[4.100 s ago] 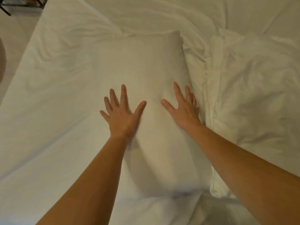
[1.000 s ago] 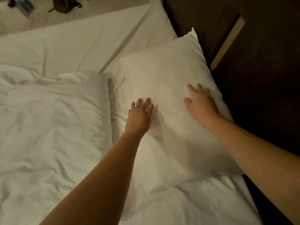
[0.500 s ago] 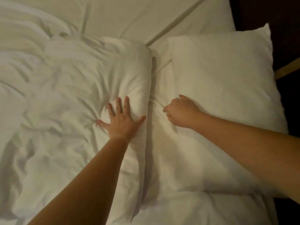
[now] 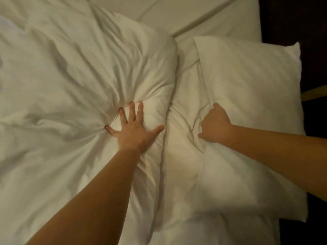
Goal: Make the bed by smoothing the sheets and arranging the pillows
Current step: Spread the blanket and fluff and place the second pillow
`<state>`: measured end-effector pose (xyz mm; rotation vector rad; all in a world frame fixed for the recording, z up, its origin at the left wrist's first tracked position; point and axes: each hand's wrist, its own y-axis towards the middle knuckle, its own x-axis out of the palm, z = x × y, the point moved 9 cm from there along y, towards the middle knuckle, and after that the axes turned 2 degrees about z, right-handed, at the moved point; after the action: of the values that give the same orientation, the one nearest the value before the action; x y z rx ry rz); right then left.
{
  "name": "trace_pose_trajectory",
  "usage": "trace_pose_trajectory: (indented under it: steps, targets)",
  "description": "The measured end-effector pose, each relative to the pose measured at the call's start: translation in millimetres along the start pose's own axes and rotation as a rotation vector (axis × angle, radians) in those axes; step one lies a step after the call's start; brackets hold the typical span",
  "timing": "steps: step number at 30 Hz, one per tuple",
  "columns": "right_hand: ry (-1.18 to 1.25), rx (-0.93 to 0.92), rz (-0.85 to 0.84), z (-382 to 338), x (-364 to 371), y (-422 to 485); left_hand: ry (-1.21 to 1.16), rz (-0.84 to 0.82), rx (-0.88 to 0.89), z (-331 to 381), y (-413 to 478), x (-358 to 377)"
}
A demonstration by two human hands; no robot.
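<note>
A white pillow (image 4: pixel 253 89) lies on the right side of the bed beside the dark headboard. My right hand (image 4: pixel 215 123) grips the pillow's left edge, fingers curled into the cloth. A crumpled white duvet (image 4: pixel 74 71) covers the left half of the bed, its folded edge running down the middle. My left hand (image 4: pixel 135 129) presses flat on that edge with fingers spread, and creases fan out from the fingertips. A strip of white bed sheet (image 4: pixel 184 131) shows between duvet and pillow.
The dark wooden headboard (image 4: pixel 315 32) runs down the right side, with a light wooden strip (image 4: pixel 314 93) on it. A smooth stretch of sheet (image 4: pixel 203 13) with one long fold lies at the top.
The view has drawn closer to both hands. My left hand presses deeper into the duvet edge, making more creases. My right hand now grips the pillow's left edge.
</note>
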<state>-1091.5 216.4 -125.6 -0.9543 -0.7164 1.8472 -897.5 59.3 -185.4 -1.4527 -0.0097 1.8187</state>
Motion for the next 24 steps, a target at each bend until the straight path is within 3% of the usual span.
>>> trace_pose_trajectory:
  steps: [5, 8, 13, 15, 19, 20, 24]
  targets:
    - [-0.124, 0.035, -0.014, 19.2, 9.9, -39.9, -0.017, -0.025, 0.004, -0.9, -0.7, -1.1]
    - [0.002, 0.207, -0.122, 57.1, 24.3, -69.0, -0.025, -0.029, 0.004, -0.7, -1.4, -2.1]
    - [-0.021, 0.501, -0.221, 134.9, 56.1, -113.2, -0.039, -0.041, 0.004, 0.8, -4.5, -3.8]
    - [-0.066, 0.504, -0.044, 159.5, 75.8, -122.2, -0.032, -0.038, -0.001, 2.2, -6.4, -5.9]
    - [-0.061, 0.115, 0.619, 161.6, 98.6, -139.9, 0.01, -0.016, -0.022, 5.8, -10.2, -6.8]
    - [-0.05, 0.095, 0.679, 163.7, 106.4, -142.7, 0.026, -0.002, -0.032, 8.1, -11.4, -7.2]
    - [0.015, 0.16, 0.665, 170.2, 124.8, -135.5, 0.069, 0.079, -0.135, 26.3, -25.0, -5.9]
